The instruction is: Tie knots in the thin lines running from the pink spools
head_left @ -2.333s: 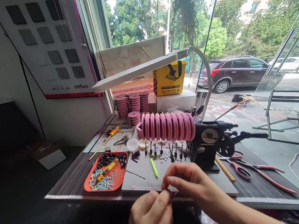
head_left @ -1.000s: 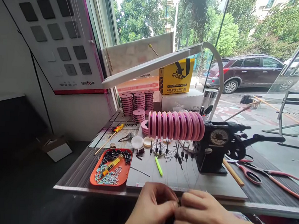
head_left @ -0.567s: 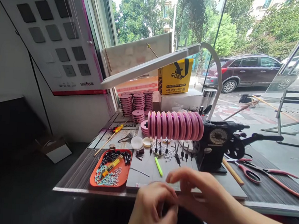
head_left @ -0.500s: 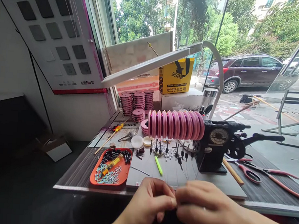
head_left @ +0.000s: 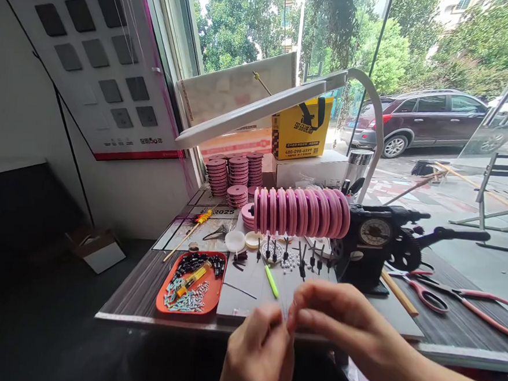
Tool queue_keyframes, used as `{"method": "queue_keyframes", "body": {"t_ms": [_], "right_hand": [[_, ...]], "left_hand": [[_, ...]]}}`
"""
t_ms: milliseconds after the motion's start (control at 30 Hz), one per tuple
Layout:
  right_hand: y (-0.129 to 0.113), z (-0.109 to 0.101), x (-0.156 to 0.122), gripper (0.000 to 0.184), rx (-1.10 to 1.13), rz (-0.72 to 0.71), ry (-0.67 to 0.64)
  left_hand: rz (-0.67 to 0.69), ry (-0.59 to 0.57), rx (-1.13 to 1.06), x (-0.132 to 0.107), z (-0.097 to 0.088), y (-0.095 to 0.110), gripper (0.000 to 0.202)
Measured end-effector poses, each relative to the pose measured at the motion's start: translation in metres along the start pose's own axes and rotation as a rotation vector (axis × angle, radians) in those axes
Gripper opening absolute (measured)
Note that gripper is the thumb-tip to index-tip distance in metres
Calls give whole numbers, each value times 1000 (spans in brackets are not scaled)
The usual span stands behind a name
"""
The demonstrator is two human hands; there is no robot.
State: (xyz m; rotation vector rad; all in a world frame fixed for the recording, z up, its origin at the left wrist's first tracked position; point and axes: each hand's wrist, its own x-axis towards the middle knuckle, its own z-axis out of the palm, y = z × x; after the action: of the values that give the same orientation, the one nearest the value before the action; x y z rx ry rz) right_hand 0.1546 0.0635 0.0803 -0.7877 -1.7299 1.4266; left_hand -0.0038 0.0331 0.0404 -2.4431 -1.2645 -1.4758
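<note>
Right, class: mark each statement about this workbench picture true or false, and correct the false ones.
1. The rounded orange plastic tray lies to the left of both hands. True.
2. The row of round pink plastic spools lies flat in that tray. False: it stands on edge beside the black metal machine with a dial.
3. The pink-handled scissors are in the right hand. False: they lie on the dark table, to its right.
4. The left hand and right hand have fingertips close together near the table's front edge. True.
</note>
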Motion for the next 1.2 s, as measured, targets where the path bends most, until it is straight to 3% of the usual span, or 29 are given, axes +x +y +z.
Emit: {"method": "queue_keyframes", "body": {"t_ms": [100, 167, 200, 233, 267, 333, 400, 467, 533, 700, 800, 867, 967, 1067, 1133, 1200], "right_hand": [[-3, -1, 13, 37, 238, 101, -31], [-2, -3, 15, 37, 195, 95, -45], [-1, -4, 13, 34, 128, 83, -39], [0, -5, 10, 29, 25, 51, -20], [2, -6, 5, 23, -107, -17, -3], [4, -10, -7, 14, -456, -248, -26], [9, -12, -18, 19, -820, -529, -123], [17, -11, -25, 27, -1097, -748, -176], [27, -8, -28, 31, -1219, -870, -123], [38, -1, -25, 44, -1275, -931, -27], [32, 1, -23, 49, -1220, -900, -89], [25, 3, -21, 52, -1045, -819, -124], [15, 4, -15, 44, -607, -467, -24], [7, 5, -5, 34, -69, -27, 29], [4, 5, 4, 38, 204, 107, 0], [3, 4, 11, 41, 270, 143, -18]], "left_hand": [[407, 108, 275, 3, 0, -3, 19], [599, 59, 311, 10, -2, -4, 19], [607, 15, 257, 13, -2, -4, 21], [519, -42, 150, 16, -3, -3, 22], [329, -114, -6, 18, -4, -2, 23], [-275, -280, -422, 22, -5, 0, 17], [-900, -412, -827, 24, -4, 1, 8], [-1263, -464, -1092, 26, -2, 1, 3], [-1386, -474, -1189, 27, 0, 1, 5], [-1421, -477, -1206, 26, 2, 0, 3], [-1300, -456, -1094, 23, 1, 0, 3], [-1058, -452, -915, 18, -1, -1, 5], [-572, -335, -563, 6, -1, -2, 12], [-141, -53, -115, -8, 3, -2, 14], [89, 74, 139, -13, 6, -4, 17], [266, 95, 279, -12, 6, -6, 17]]}}
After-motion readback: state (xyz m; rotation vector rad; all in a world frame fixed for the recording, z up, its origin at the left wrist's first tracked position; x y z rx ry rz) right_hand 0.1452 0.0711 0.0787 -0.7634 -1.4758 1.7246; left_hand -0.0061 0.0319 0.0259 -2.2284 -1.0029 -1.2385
